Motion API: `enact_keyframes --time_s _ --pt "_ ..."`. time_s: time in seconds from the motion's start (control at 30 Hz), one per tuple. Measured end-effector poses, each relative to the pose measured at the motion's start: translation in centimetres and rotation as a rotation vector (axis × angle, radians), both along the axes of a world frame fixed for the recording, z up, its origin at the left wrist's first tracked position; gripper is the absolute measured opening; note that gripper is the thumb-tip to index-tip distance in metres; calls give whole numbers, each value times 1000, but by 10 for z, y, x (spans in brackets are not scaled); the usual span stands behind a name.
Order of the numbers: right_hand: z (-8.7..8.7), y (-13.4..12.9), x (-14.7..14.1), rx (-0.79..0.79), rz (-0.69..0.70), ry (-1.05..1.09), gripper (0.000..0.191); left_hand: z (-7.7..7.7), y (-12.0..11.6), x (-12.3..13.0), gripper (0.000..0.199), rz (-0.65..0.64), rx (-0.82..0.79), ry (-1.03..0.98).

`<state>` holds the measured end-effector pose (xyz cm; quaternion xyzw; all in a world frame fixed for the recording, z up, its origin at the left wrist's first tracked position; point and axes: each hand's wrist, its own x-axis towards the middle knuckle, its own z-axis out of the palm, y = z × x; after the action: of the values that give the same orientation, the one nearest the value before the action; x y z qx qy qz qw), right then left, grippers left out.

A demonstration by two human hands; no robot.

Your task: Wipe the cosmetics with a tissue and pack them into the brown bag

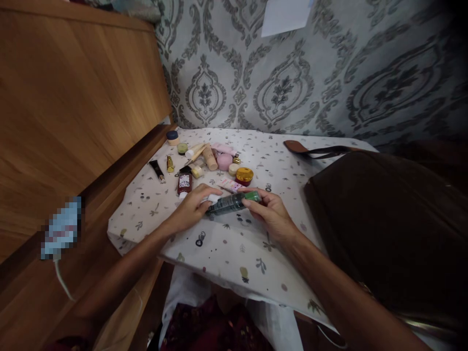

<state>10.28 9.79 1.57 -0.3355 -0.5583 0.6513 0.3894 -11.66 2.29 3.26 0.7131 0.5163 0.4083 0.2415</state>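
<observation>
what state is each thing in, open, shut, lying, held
Green-capped bottle, held sideways, cap on
Right hand, gripping the bottle's capped end
Navy-lidded jar, upright, lid on
Gold-lidded jar, upright, lid on
Dark red bottle, lying, white cap on
Black tube, lying
Brown bag, open or shut unclear

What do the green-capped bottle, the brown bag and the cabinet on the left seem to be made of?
Bottle: probably glossy plastic, since it looks slightly see-through with highlights; glass is possible.
Bag: leather or imitation leather; its dark surface looks smooth, faintly shiny.
Cabinet: wood or wood-look laminate, satin finish; grain streaks show.
</observation>
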Motion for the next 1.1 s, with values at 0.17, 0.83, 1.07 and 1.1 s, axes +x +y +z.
enact_keyframes --time_s 0.17,0.83,1.07,1.1 --pt "-4 -1 -4 -52 31 124 61 4 0 24 35 47 118 97" --pt "5 -23 3 818 3 -138 32 53 -18 48 32 -19 565 323" --pt "6 -26 1 1071 -10 -232 22 70 -14 44 30 -55 456 533" --pt "6 -27 1 1103 -6 -232 22 72 -12 43 30 -66 380 481"
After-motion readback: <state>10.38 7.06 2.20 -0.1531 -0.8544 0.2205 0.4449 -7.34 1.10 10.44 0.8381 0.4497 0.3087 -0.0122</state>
